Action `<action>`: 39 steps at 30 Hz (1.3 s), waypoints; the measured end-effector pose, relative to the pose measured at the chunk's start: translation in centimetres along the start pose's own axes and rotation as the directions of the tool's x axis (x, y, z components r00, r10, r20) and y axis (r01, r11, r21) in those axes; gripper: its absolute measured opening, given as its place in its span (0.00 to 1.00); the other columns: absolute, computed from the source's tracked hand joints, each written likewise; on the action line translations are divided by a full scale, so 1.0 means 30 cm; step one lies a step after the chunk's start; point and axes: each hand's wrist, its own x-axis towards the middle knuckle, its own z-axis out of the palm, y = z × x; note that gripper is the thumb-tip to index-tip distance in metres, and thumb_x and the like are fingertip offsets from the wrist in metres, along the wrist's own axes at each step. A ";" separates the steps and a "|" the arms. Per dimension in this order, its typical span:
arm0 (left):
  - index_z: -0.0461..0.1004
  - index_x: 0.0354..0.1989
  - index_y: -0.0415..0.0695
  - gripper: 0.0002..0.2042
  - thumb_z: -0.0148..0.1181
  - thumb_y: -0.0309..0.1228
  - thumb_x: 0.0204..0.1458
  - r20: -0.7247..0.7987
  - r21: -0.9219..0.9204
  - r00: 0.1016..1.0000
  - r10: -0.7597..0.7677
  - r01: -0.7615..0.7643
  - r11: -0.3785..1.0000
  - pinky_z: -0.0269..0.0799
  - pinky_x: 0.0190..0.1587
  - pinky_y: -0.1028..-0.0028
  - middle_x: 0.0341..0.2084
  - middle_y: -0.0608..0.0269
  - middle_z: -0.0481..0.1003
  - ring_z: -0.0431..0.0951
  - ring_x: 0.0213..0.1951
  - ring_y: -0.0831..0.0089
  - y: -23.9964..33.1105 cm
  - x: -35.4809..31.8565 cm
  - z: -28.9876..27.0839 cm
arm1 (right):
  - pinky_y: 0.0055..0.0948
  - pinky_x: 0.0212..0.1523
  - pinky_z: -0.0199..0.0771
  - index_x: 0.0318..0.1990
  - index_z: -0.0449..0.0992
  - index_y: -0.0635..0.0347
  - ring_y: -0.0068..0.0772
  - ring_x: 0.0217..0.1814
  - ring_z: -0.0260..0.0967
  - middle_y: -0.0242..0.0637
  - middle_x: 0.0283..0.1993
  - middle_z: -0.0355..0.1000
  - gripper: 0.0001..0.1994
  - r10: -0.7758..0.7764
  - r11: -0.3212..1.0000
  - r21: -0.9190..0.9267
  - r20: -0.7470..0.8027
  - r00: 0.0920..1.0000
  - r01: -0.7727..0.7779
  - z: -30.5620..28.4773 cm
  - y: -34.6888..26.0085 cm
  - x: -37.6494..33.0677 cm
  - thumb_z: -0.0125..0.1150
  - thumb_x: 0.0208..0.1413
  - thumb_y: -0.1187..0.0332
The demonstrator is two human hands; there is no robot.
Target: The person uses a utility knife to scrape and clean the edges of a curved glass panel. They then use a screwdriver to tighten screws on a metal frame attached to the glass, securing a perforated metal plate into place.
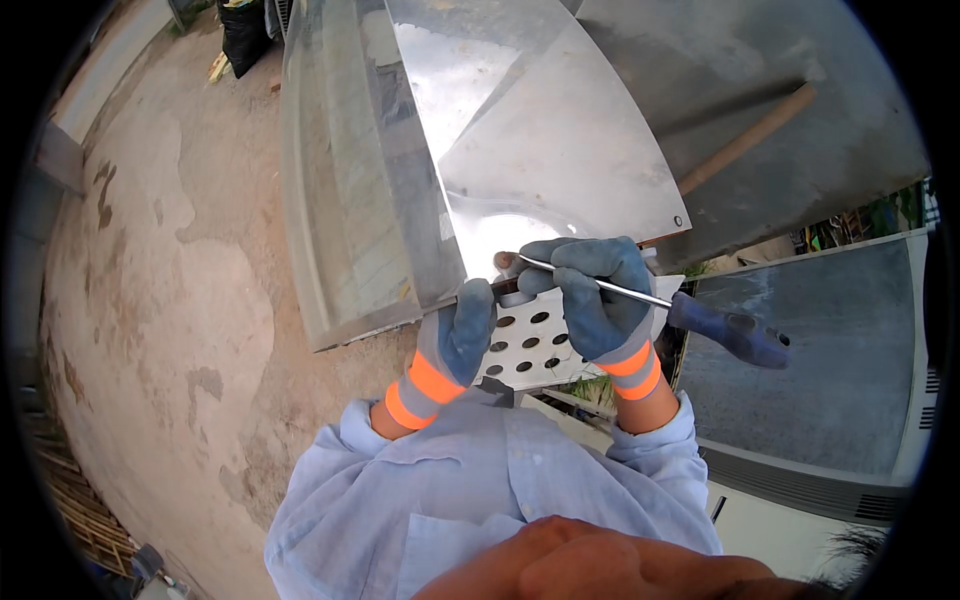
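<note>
The left hand (463,335), in a blue-grey work glove with an orange-and-grey striped cuff, reaches up from the lower middle of the view and closes its fingers around the near lower edge of a large shiny sheet-metal panel (560,150), thumb side under the rim, so the grip is tight on that edge. The right hand (592,295), gloved the same way, is wrapped fully shut around the thin steel shaft of a long screwdriver with a dark blue handle (735,335); the handle sticks out to the right past the wrist, while the tip points left and meets the panel's lower edge just beside the left hand's fingertips. Whether the tip is wedged under the metal or only resting against it cannot be told. The panel stretches away from the hands toward the top of the view, glaring white near the fingers, with a small round hole near its right corner. To its left lies a clear, slightly greenish curved plastic cover (345,200), touching the panel along its long side. Beneath the hands sits a white perforated metal plate (530,345) with rows of oval holes. A wooden stick (745,140) lies on a grey surface beyond the panel. A grey flat-topped appliance casing (810,360) stands at right, and bare concrete ground (160,300) spreads at left.
</note>
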 end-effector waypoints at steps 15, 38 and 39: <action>0.78 0.43 0.37 0.38 0.35 0.64 0.58 0.021 0.061 1.000 0.013 -0.014 0.998 0.58 0.26 0.77 0.19 0.70 0.66 0.61 0.23 0.79 -0.049 0.010 -0.023 | 0.26 0.36 0.78 0.39 0.69 0.72 0.30 0.34 0.77 0.48 0.35 0.76 0.04 0.110 0.991 0.065 0.056 0.992 -0.113 -0.029 -0.017 0.038 0.49 0.59 0.79; 0.74 0.28 0.42 0.35 0.36 0.66 0.56 0.003 -0.053 0.998 0.061 -0.061 0.997 0.46 0.20 0.77 0.13 0.77 0.56 0.52 0.18 0.83 -0.063 0.029 -0.006 | 0.24 0.36 0.78 0.41 0.71 0.71 0.28 0.36 0.78 0.48 0.36 0.78 0.06 0.059 0.998 -0.025 0.019 0.998 -0.059 -0.021 -0.008 0.007 0.50 0.60 0.78; 0.74 0.28 0.42 0.35 0.36 0.66 0.56 0.007 -0.060 0.999 0.034 -0.033 0.998 0.46 0.20 0.77 0.13 0.77 0.56 0.52 0.17 0.83 -0.058 0.027 -0.006 | 0.24 0.36 0.78 0.41 0.71 0.71 0.28 0.35 0.78 0.47 0.36 0.78 0.06 0.094 0.996 -0.007 0.022 0.995 -0.094 -0.021 -0.013 0.007 0.50 0.60 0.78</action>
